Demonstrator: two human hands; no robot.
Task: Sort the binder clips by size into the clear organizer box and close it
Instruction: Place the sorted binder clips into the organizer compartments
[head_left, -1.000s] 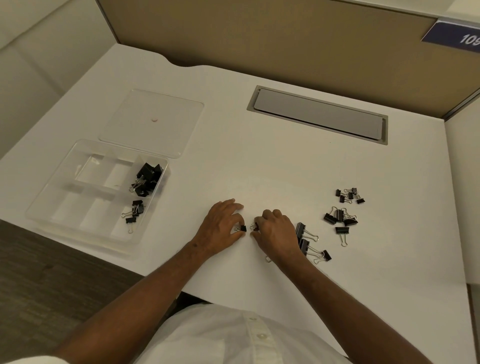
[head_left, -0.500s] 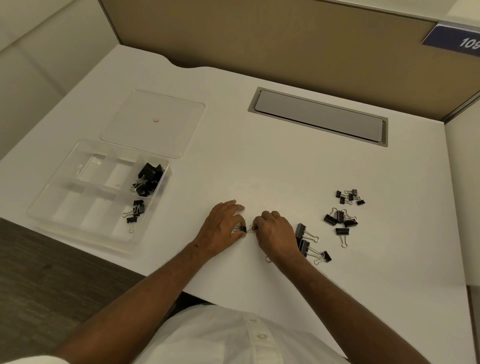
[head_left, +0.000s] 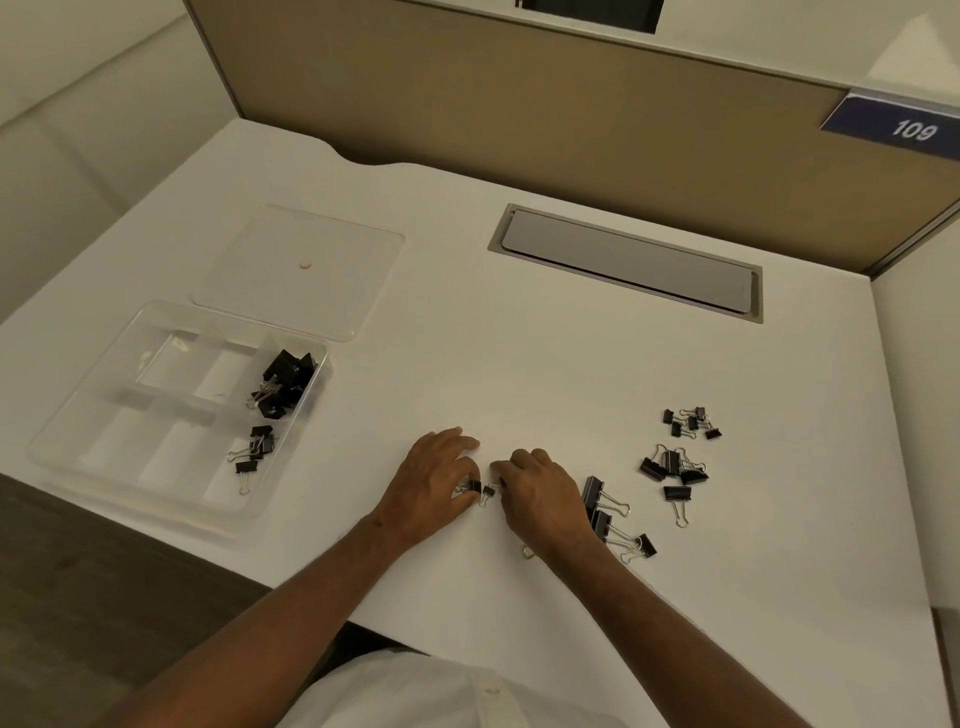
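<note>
Sorting partly done, most clips still loose on the counter

The clear organizer box (head_left: 156, 410) at the counter's left edge holds large clips (head_left: 284, 382) and a few medium ones (head_left: 254, 449); its lid (head_left: 298, 270) lies off behind it. Left hand (head_left: 434, 480) pinches one small clip (head_left: 474, 487), right hand (head_left: 540, 496) pinches another (head_left: 489, 490); loose clips (head_left: 672, 465) wait near the right edge.

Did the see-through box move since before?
No. The clear box still sits just in front of its lid at the desk's left edge.
</note>
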